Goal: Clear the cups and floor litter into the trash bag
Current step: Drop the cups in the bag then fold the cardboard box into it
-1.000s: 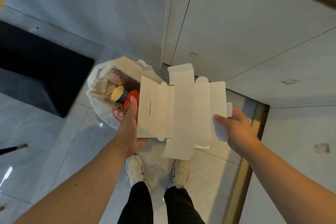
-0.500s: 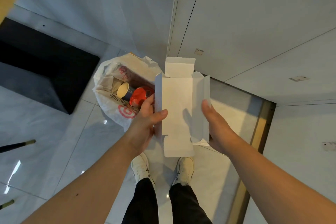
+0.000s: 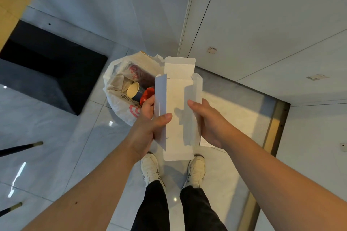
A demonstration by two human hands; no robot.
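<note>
Both hands hold a flat white box (image 3: 178,110) w/ its sides bent up. Left hand (image 3: 150,124) grips one side, right hand (image 3: 208,122) the other. Trash bag (image 3: 120,103) sits on floor just past left hand, w/ a paper cup (image 3: 134,91) & red wrapper (image 3: 147,94) inside.

Glossy pale floor tiles (image 3: 56,155) catch light, a black mat (image 3: 48,73) lies far left, and white cabinet panels (image 3: 262,24) rise far right.
</note>
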